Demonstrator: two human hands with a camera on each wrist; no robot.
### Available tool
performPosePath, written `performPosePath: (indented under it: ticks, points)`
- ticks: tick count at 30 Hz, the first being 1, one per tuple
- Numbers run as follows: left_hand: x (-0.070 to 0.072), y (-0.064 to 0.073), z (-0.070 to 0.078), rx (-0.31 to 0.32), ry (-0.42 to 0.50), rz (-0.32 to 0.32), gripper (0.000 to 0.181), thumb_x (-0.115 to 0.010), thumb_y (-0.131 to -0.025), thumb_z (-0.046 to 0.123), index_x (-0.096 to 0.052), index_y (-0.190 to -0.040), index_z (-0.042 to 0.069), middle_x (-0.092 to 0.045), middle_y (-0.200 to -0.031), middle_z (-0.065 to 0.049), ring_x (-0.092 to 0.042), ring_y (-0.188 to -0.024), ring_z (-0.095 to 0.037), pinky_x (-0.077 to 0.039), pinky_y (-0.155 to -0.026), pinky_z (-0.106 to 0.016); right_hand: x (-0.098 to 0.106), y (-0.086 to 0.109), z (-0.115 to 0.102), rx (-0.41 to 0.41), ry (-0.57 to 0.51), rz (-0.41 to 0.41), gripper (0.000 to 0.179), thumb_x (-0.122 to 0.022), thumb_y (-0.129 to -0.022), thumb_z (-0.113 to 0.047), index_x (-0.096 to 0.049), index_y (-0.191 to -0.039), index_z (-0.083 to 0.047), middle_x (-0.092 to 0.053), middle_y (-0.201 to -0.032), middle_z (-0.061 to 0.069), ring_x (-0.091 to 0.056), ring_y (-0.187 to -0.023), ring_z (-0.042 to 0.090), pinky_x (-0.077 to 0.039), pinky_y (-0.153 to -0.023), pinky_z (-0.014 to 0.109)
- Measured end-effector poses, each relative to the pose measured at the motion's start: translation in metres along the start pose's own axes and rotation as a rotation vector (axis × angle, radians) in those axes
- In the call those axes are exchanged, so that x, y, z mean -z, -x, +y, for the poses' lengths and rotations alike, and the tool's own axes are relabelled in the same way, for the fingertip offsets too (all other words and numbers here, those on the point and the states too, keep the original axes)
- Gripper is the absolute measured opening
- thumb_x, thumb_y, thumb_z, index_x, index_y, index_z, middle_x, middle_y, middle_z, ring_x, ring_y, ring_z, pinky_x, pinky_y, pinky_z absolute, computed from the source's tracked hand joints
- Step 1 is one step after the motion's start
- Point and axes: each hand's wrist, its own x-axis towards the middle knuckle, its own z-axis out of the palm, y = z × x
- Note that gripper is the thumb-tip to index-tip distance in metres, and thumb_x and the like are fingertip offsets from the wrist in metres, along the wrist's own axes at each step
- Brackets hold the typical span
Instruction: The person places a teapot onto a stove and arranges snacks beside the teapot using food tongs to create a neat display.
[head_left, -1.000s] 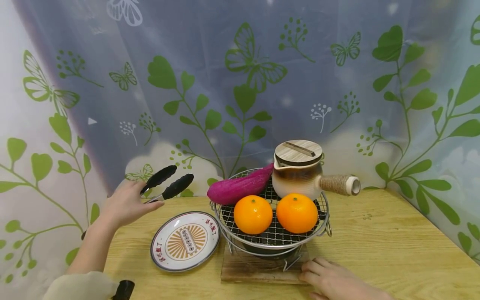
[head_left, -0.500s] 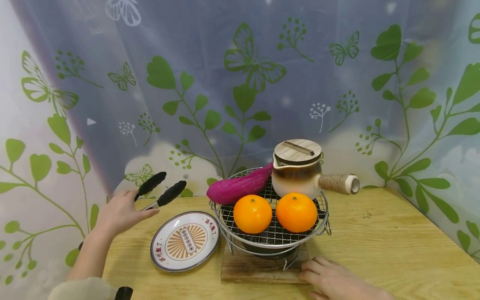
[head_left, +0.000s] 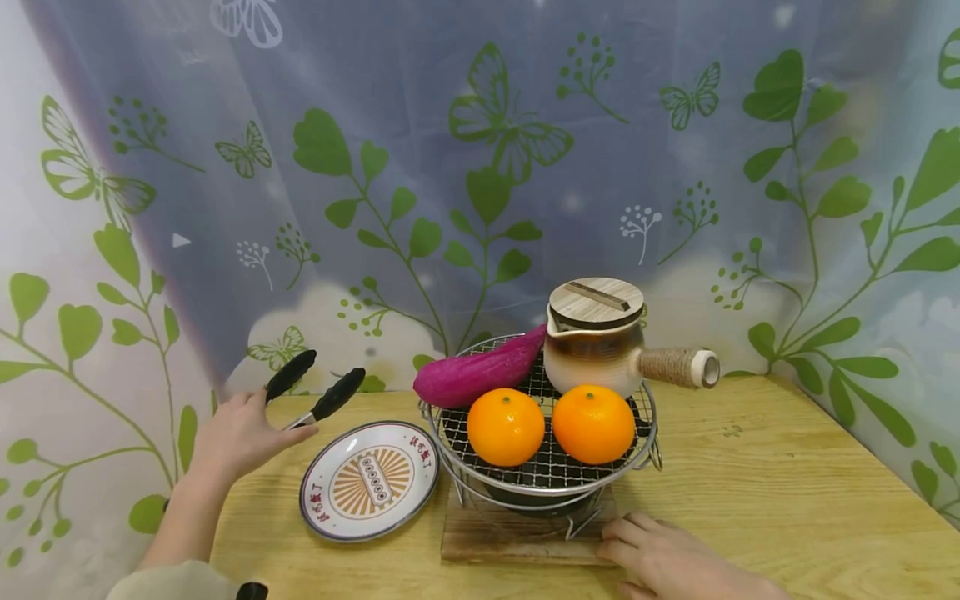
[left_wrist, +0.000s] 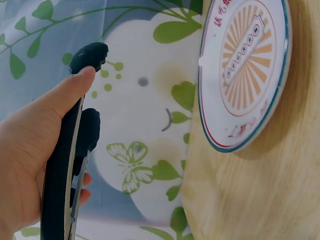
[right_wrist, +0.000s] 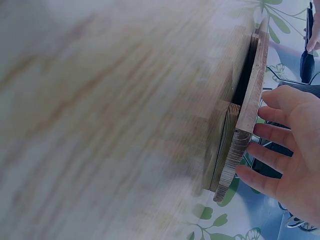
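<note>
My left hand (head_left: 243, 437) grips a pair of tongs (head_left: 339, 393) at the left, left of a white plate (head_left: 330, 467) with a sunburst print. The tongs' two black tips stand apart with nothing between them. In the left wrist view, my thumb lies along one arm of the tongs (left_wrist: 62, 165). At the front right, my right hand (head_left: 671, 558) touches the corner of a wooden board (head_left: 525, 550), its fingers loosely extended and holding nothing. A round wire grill (head_left: 551, 450) stands on this board.
On the grill sit a purple sweet potato (head_left: 480, 375), a left orange (head_left: 506, 427), a right orange (head_left: 594, 425) and a lidded pot (head_left: 588, 362). The pot's rope-wrapped handle (head_left: 671, 367) juts out over the grill's right edge. A patterned curtain (head_left: 420, 150) hangs behind the wooden table (head_left: 780, 467).
My left hand has lowered and shifted left with the tongs, mostly in the first half second. The right hand and the things on the grill stay put.
</note>
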Motion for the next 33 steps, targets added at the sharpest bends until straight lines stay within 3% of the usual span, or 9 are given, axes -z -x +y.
performPosePath:
  ticks: [5, 16, 27, 33]
  points:
    - [-0.008, 0.003, -0.009, 0.022, -0.001, 0.001, 0.117, -0.053, -0.069, 0.078, -0.036, -0.125, -0.023, -0.039, -0.121, -0.042, -0.042, -0.104, -0.058, -0.040, -0.080, -0.062, 0.001, -0.001, 0.001, -0.006, -0.017, -0.023, 0.030, -0.068, -0.080, -0.025, -0.063, -0.107, -0.014, -0.057, -0.106, 0.000, -0.051, -0.090, 0.014, -0.048, -0.070, 0.028]
    - [-0.021, 0.010, -0.029, 0.132, 0.030, -0.041, 0.118, -0.049, -0.068, 0.081, -0.036, -0.124, -0.022, -0.035, -0.122, -0.045, -0.040, -0.105, -0.057, -0.042, -0.070, -0.062, 0.001, 0.000, 0.001, -0.002, -0.037, -0.035, 0.029, -0.068, -0.078, -0.020, -0.062, -0.107, -0.015, -0.056, -0.107, 0.000, -0.051, -0.090, 0.014, -0.048, -0.069, 0.026]
    - [-0.035, 0.013, -0.043, 0.185, 0.035, -0.003, 0.114, -0.053, -0.068, 0.078, -0.039, -0.116, -0.025, -0.039, -0.113, -0.044, -0.043, -0.100, -0.057, -0.043, -0.070, -0.061, -0.001, 0.001, 0.003, 0.014, -0.037, -0.035, 0.036, -0.069, -0.073, -0.013, -0.062, -0.108, -0.015, -0.057, -0.108, 0.002, -0.051, -0.090, 0.015, -0.048, -0.068, 0.026]
    - [-0.041, 0.013, -0.050, 0.237, 0.033, -0.032, 0.117, -0.052, -0.067, 0.079, -0.036, -0.116, -0.026, -0.037, -0.111, -0.045, -0.042, -0.098, -0.058, -0.043, -0.071, -0.060, 0.000, 0.002, 0.003, -0.007, -0.069, -0.053, 0.040, -0.067, -0.069, -0.007, -0.062, -0.108, -0.014, -0.057, -0.109, 0.002, -0.051, -0.090, 0.015, -0.048, -0.068, 0.025]
